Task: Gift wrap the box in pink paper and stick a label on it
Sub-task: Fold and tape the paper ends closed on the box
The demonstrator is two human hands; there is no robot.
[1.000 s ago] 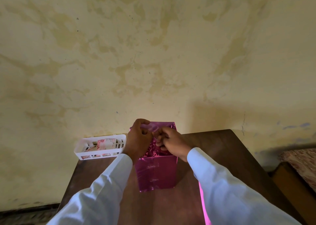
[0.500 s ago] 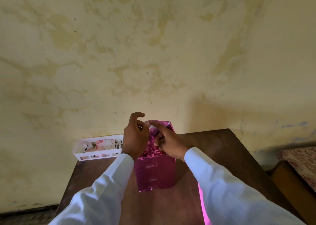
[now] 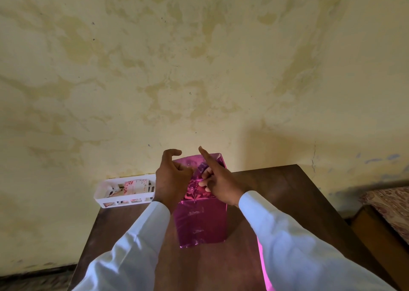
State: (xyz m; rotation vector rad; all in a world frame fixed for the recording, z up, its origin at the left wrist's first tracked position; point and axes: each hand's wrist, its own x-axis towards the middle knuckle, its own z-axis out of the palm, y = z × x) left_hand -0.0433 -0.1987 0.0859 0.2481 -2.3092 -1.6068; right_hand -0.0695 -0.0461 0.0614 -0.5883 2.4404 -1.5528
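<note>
White basket (image 3: 124, 191) rear-L of tabletop (image 3: 287, 191), L hand (image 3: 171, 180) curled at box top, grip can't tell, box (image 3: 201, 222) upright, long axis vert., mid-tabletop, top betw. hands, R hand (image 3: 221, 184) pinching pink paper (image 3: 194, 186) flap, index straight.

- How many boxes?
- One wrapped box (image 3: 200, 222), on the one table (image 3: 287, 191).
- And hands?
- Two, both at the top of the box: a left hand (image 3: 171, 177) and a right hand (image 3: 221, 180). Two white sleeves (image 3: 132, 246) as well.
- Anything else?
- One white basket (image 3: 99, 194), left of the box, its papers (image 3: 135, 185) too jumbled to count. One strip of pink paper (image 3: 263, 266), right of the box.
</note>
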